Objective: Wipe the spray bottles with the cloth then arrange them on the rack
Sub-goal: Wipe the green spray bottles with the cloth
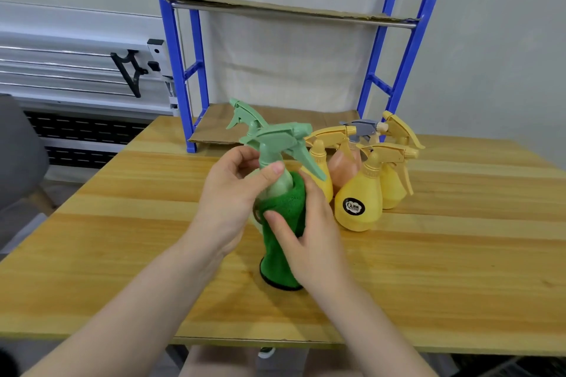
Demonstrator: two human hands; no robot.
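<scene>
Both hands: L (228, 193) grips green bottle (277, 150), R (309, 236) holds cloth (283, 208) round it.

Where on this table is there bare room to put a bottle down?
The wooden table is bare left of the left hand, and right of the yellow bottles toward its right edge. The blue rack has bare cardboard shelves. It is crowded around the cloth-wrapped green bottle and the right hand.

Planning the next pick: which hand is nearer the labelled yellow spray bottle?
Right. The right hand, wrapping the green cloth, sits just beside the labelled yellow spray bottle; the left hand is beyond the green bottle.
</scene>
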